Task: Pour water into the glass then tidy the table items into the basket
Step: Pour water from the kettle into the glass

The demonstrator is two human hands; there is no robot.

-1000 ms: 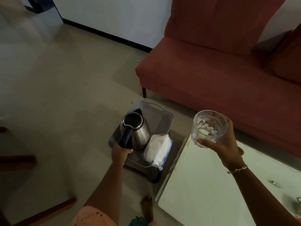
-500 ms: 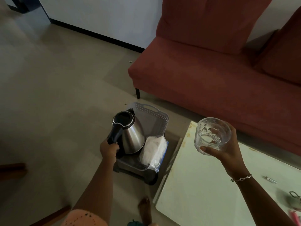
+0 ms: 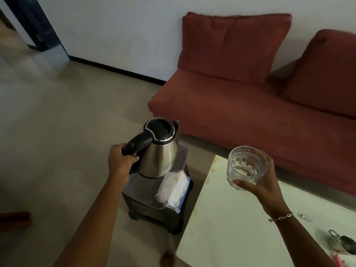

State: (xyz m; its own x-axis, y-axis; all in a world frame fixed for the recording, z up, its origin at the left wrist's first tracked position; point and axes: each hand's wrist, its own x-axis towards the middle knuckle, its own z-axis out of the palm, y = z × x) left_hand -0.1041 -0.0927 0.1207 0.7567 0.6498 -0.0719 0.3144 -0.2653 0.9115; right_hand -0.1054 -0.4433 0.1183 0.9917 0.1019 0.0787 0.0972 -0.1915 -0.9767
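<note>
My left hand (image 3: 121, 162) grips the black handle of a steel kettle (image 3: 160, 151), which hangs upright just above the grey plastic basket (image 3: 183, 154) on a dark stool. A white plastic-wrapped pack (image 3: 173, 187) lies in the basket's right side. My right hand (image 3: 264, 182) holds a clear faceted glass (image 3: 247, 164) upright above the left end of the white table (image 3: 231, 228), to the right of the kettle. The glass shows little or nothing inside.
A red sofa (image 3: 250, 116) with two cushions runs behind the table and basket. On the table's right end lie a small metal cup (image 3: 345, 245), a pink item (image 3: 338, 260) and a small tube (image 3: 306, 217). Bare floor spreads to the left.
My left hand has lifted the kettle up out of the basket. My right hand with the glass has stayed at about the same height, a little lower in view. The camera has tilted up.
</note>
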